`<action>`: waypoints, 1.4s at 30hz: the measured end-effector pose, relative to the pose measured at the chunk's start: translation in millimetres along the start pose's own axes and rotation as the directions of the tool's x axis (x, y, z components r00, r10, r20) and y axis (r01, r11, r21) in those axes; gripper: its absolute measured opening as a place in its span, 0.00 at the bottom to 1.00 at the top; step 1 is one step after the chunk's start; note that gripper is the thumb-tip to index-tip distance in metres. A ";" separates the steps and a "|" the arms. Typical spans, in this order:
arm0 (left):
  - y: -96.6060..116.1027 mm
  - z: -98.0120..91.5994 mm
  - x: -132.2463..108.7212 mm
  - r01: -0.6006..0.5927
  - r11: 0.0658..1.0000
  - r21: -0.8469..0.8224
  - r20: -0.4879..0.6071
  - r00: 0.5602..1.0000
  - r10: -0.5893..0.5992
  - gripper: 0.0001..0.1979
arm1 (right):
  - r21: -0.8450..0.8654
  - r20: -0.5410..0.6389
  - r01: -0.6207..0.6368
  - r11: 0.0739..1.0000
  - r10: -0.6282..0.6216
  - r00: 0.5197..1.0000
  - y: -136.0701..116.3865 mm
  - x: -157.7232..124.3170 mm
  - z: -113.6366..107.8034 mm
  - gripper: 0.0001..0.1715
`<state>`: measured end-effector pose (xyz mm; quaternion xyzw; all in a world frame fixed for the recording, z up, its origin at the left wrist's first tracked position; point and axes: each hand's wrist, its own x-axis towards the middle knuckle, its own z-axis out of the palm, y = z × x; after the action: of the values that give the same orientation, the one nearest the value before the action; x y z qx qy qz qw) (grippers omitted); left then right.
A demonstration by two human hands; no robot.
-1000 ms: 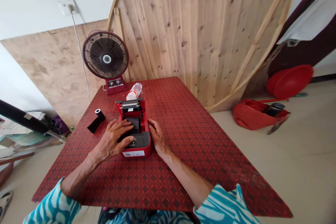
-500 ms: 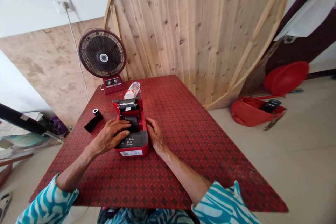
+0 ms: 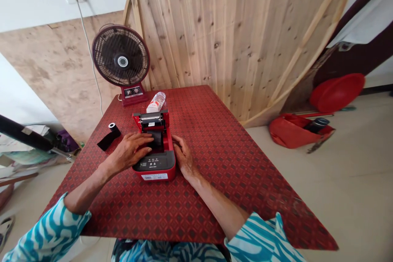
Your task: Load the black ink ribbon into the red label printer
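A red and dark grey printer-like device [image 3: 157, 163] stands on the patterned red table [image 3: 227, 163], its lid raised at the back. Inside its open compartment lies a black roll [image 3: 157, 139]. My left hand [image 3: 130, 149] reaches over the device's left side, fingers stretched out, their tips at the black roll. Against the device's right side rests my right hand [image 3: 183, 155], its fingers loosely extended and holding nothing. To the left of the device, a second black roll [image 3: 112, 127] on a white core has a strip unrolled flat on the table.
Behind the device lies a clear plastic bottle [image 3: 156, 101]. A dark red fan [image 3: 123, 61] stands at the table's back left corner. Wooden boards [image 3: 215, 28] lean behind the table. On the floor at right are a red bag [image 3: 285, 131] and a red basin [image 3: 337, 92].
The fingers of my left hand have shifted slightly up and away from the device's front panel, uncovering more of its buttons. The camera view has shifted a little.
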<state>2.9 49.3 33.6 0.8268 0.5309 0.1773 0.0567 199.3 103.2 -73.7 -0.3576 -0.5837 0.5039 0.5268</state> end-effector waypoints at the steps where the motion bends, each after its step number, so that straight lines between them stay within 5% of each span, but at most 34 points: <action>1: 0.4 -1.3 2.2 -0.008 1.000 0.020 0.000 1.000 0.008 0.16 | -0.007 -0.003 -0.001 1.000 0.001 1.000 0.4 0.1 -0.1 0.19; 11: -7.2 -3.5 40.0 0.045 0.999 -0.009 0.241 0.970 -0.042 0.23 | -0.018 -0.001 0.016 1.000 -0.016 1.000 -0.5 0.9 0.2 0.19; 21: -0.8 -23.8 13.5 0.169 0.973 -0.160 0.236 0.963 -0.128 0.18 | -0.001 -0.009 0.031 1.000 -0.031 0.999 4.5 3.1 1.4 0.18; 27: 9.4 -13.4 36.5 0.029 0.999 0.029 0.261 0.965 -0.036 0.18 | -0.017 -0.012 0.046 0.999 -0.047 0.999 2.7 3.2 0.7 0.18; 34: 22.9 4.1 65.8 -0.031 0.926 0.375 0.385 0.914 -0.125 0.18 | -0.009 -0.012 0.047 0.999 -0.047 0.999 2.6 4.0 1.6 0.18; 42: 23.1 2.4 65.2 -0.031 0.888 0.459 0.381 0.910 -0.165 0.13 | -0.004 -0.020 0.057 0.998 -0.057 0.998 5.3 5.3 2.6 0.18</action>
<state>47.9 98.1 53.1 0.8160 0.5624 -0.1315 -0.0222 195.2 108.9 -77.3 -0.3466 -0.5892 0.4841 0.5462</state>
